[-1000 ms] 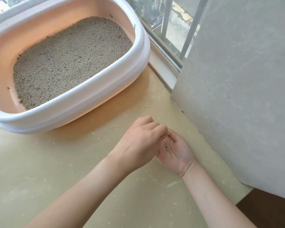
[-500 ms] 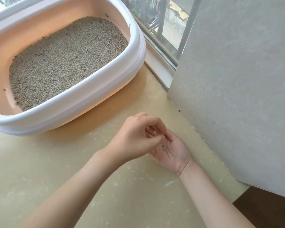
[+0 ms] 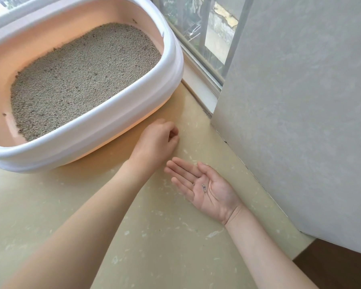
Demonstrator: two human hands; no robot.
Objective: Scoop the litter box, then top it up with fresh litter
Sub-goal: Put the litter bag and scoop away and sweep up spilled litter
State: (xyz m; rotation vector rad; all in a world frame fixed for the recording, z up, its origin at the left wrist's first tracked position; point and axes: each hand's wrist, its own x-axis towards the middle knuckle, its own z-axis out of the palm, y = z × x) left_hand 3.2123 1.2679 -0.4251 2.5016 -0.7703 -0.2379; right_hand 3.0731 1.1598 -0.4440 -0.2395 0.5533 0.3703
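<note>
Your right hand (image 3: pixel 206 187), palm up and fingers flat beside the litter box (image 3: pixel 171 59), cradles stray granules (image 3: pixel 203 187); tilt it and they scatter while your left hand (image 3: pixel 156 142), fingers curled, pinches at the floor (image 3: pixel 154 236).

Soft window daylight, wide-angle edge bowing

The left hand (image 3: pixel 156 142), which was bunched over the right hand's (image 3: pixel 206 188) palm, has moved away to the far left toward the litter box (image 3: pixel 133 105), fingers curled at the floor (image 3: pixel 133 236), leaving the right palm uncovered with a few litter grains (image 3: pixel 203 187) showing.
</note>
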